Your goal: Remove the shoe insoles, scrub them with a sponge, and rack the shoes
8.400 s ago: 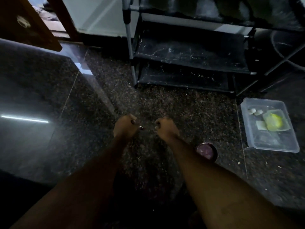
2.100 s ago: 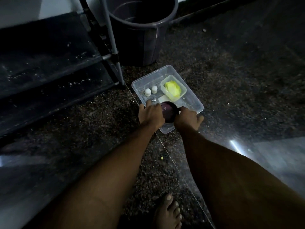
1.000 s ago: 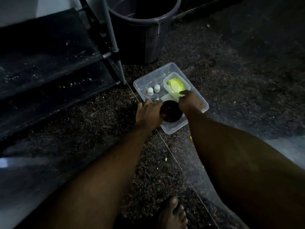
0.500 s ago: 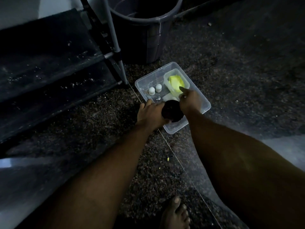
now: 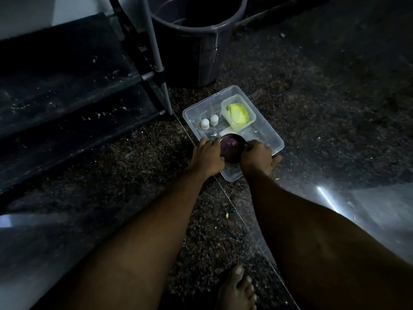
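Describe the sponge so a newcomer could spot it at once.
Start at the dark bucket beside the shoe rack; in front of it a clear tray sits on the floor. In its far corner a smaller clear tub holds the sponge, the only bright yellow thing there.

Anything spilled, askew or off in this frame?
Minor only: yellow flecks lie on the floor near the clear tray, matching the sponge. White specks dust the rack shelves. The left hand and right hand hold the round tin upright; no spill visible.
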